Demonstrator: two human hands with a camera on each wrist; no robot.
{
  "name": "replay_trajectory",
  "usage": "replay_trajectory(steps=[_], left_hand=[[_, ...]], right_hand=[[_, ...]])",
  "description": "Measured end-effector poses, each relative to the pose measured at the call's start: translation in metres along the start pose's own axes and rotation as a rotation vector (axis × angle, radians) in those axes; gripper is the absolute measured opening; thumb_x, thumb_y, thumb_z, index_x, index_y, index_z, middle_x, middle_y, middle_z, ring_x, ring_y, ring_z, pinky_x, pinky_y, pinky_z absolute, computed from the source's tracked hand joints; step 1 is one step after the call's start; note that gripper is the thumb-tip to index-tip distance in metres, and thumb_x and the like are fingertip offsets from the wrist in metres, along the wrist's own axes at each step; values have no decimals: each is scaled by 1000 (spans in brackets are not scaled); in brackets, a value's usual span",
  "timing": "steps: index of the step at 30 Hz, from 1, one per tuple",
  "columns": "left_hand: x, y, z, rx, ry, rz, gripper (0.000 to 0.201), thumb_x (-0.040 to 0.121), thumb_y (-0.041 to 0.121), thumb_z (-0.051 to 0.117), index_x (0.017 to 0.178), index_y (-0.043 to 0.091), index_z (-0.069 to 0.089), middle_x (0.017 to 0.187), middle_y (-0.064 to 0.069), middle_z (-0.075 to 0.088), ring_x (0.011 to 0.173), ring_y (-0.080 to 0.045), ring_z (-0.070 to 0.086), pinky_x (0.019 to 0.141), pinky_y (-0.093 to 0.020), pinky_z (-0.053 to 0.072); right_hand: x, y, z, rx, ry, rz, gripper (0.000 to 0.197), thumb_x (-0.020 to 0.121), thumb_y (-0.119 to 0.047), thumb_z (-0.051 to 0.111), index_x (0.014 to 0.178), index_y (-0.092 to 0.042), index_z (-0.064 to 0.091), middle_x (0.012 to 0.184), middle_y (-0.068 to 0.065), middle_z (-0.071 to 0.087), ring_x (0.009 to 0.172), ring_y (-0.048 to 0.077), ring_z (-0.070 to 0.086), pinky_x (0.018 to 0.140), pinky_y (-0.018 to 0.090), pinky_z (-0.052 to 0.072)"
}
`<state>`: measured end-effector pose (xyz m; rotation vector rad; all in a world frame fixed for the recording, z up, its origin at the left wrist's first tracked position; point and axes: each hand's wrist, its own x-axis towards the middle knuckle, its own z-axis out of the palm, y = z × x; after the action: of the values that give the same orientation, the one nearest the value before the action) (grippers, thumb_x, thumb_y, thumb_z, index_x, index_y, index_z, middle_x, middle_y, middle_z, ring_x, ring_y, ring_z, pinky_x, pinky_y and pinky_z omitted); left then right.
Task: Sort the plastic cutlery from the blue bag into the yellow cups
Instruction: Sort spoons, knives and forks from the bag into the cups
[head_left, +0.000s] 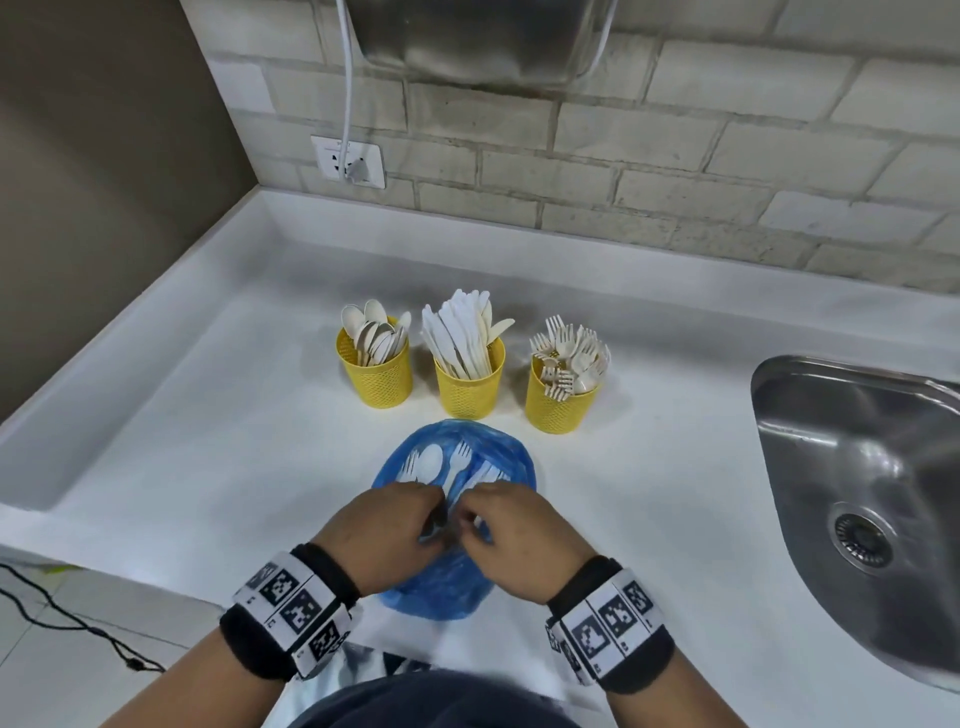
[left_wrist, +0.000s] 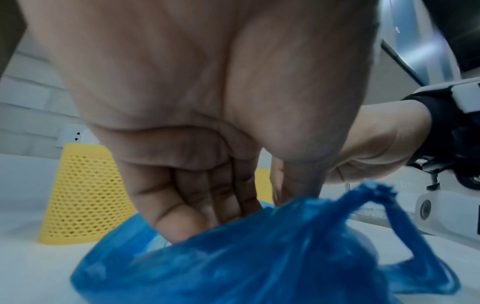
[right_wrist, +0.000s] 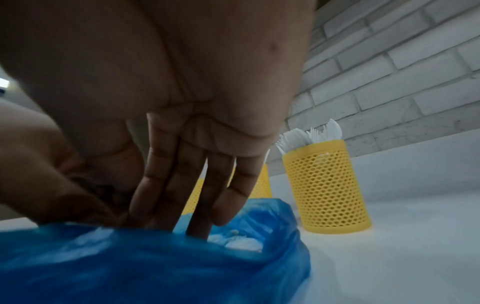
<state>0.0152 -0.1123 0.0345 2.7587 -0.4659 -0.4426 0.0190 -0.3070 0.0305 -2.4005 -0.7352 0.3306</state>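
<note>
Head view: both hands meet at the blue bag, left hand and right hand with fingers down on cutlery handles, grip unclear; handles point toward them

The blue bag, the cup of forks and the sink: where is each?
blue bag (head_left: 506, 457): head view, far rim.
cup of forks (head_left: 558, 410): head view, yellow mesh wall.
sink (head_left: 831, 415): head view, steel basin wall.
</note>
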Motion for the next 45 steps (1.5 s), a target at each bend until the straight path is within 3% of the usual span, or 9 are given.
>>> replay_trajectory(steps=[3, 10, 17, 24, 28, 33, 37, 41, 45], left_hand=[[-3, 0, 1, 58, -90, 22, 31, 91, 51, 43, 79, 25, 56, 81, 3, 65, 74, -17, 61, 69, -35, 51], [-8, -4, 3, 163, -72, -4, 25, 98, 46, 45, 79, 29, 50, 74, 9, 53, 70, -16, 55, 62, -30, 40], [-4, -16, 1, 121, -77, -152, 21, 97, 43, 50, 90, 23, 53, 90, 4, 62, 80, -19, 61, 75, -33, 51], [11, -13, 1, 56, -46, -357, 25, 97, 41, 52, 97, 16, 49, 93, -4, 62, 86, -24, 62, 74, -30, 47], [16, -14, 2, -35, -38, -450, 29, 95, 44, 55, 91, 17, 46, 81, 2, 55, 79, -22, 56, 72, -29, 46], [21, -8, 8, -14, -85, -410, 47, 86, 63, 62, 92, 16, 59, 81, 2, 61, 82, -21, 63, 73, -31, 50], [28, 5, 13, -91, -34, -404, 83, 53, 84, 63, 102, 17, 60, 102, -6, 64, 93, -22, 63, 82, -35, 56], [29, 16, 19, -65, -15, -419, 77, 70, 56, 76, 125, 8, 51, 121, -11, 56, 115, -27, 56, 95, -33, 50], [34, 16, 22, -93, 9, -441, 55, 77, 34, 74, 119, 6, 54, 118, -11, 61, 107, -27, 62, 85, -31, 52]], right_hand=[[-7, -1, 3, -68, -43, 41, 17, 91, -29, 46, 80, -24, 58, 82, -1, 68, 77, 21, 61, 70, 36, 48], [-16, 3, 8, -244, -93, 131, 28, 101, -34, 39, 78, -23, 52, 83, 2, 68, 76, 27, 60, 74, 35, 33], [-14, 6, 7, -320, -174, 279, 34, 103, -31, 35, 71, -25, 41, 75, -2, 52, 70, 24, 46, 77, 37, 30], [-10, 3, 14, -349, -235, 416, 33, 102, -27, 39, 69, -22, 35, 68, -7, 38, 61, 16, 36, 86, 39, 34], [-11, 1, 15, -309, -229, 421, 15, 102, -25, 38, 105, -17, 51, 83, 0, 57, 73, 24, 49, 95, 43, 38], [-15, -1, 18, -291, -205, 399, 35, 97, -18, 42, 132, -23, 45, 102, 7, 69, 92, 34, 64, 86, 42, 33], [-15, 2, 21, -304, -226, 380, 56, 97, -19, 42, 149, -37, 32, 102, 7, 68, 94, 33, 64, 93, 43, 36], [-13, 0, 25, -316, -256, 369, 67, 96, -18, 42, 154, -46, 22, 85, 0, 51, 79, 28, 53, 91, 42, 37], [-11, 2, 27, -333, -235, 350, 73, 96, -17, 40, 154, -53, 14, 84, 0, 52, 78, 28, 55, 87, 40, 38]])
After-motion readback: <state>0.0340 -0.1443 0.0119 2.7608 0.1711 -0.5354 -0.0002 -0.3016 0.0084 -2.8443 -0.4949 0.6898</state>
